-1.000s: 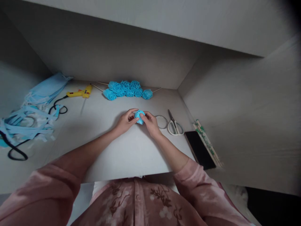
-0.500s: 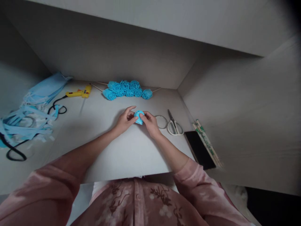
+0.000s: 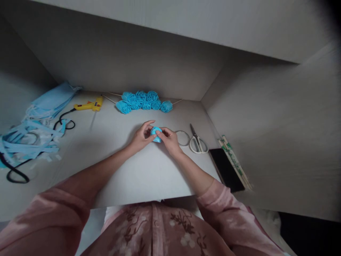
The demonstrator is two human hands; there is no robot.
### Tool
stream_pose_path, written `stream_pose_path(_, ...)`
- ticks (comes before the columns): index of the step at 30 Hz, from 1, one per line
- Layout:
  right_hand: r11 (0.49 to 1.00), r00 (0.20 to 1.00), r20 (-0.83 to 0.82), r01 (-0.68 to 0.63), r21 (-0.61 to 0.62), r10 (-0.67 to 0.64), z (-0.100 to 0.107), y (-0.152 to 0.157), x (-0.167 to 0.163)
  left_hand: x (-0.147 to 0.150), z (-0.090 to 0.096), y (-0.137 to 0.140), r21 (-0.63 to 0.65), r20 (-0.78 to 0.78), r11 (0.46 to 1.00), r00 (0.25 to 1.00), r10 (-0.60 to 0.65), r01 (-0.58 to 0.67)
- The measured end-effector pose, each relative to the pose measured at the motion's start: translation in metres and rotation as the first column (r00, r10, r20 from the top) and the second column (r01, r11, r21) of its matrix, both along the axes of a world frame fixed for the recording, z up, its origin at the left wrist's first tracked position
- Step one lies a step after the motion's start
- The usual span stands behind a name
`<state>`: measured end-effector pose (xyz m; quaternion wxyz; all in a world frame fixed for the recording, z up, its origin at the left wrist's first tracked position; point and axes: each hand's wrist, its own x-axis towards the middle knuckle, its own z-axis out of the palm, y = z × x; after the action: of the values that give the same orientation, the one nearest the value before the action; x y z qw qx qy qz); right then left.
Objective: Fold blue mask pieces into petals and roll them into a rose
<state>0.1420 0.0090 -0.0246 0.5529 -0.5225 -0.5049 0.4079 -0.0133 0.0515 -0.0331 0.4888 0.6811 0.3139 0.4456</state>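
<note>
Our right hand [image 3: 168, 139] has moved its fingers further over the blue rolled piece [image 3: 156, 134], and our left hand [image 3: 141, 137] has closed in.

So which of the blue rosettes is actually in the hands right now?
The lone blue rosette at mid-table, pinched between left hand and right hand. The other rosettes lie clustered untouched by the back wall.
</note>
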Motion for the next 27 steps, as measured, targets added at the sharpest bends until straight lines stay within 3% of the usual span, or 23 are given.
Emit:
stream_pose_path(13, 0.999, 0.999, 0.026, -0.024, 0.040, 0.023, -0.0008, -0.0012, -0.0014, 0.0021, -0.0039, 0.0028, -0.052, 0.096, 0.999, 0.995, 0.020, -0.016)
stream_pose_path(20, 0.999, 0.999, 0.032, -0.032, 0.016, 0.031, -0.0036, 0.0000, -0.0008, 0.0027, -0.0003, -0.0017, -0.003, 0.055, 0.995, 0.994, -0.095, 0.095)
stream_pose_path(27, 0.999, 0.999, 0.039, -0.034, 0.023, 0.033, -0.0028, -0.0004, 0.0007, 0.0024, -0.0005, -0.0030, -0.035, 0.075, 0.988, 0.986, -0.146, 0.149)
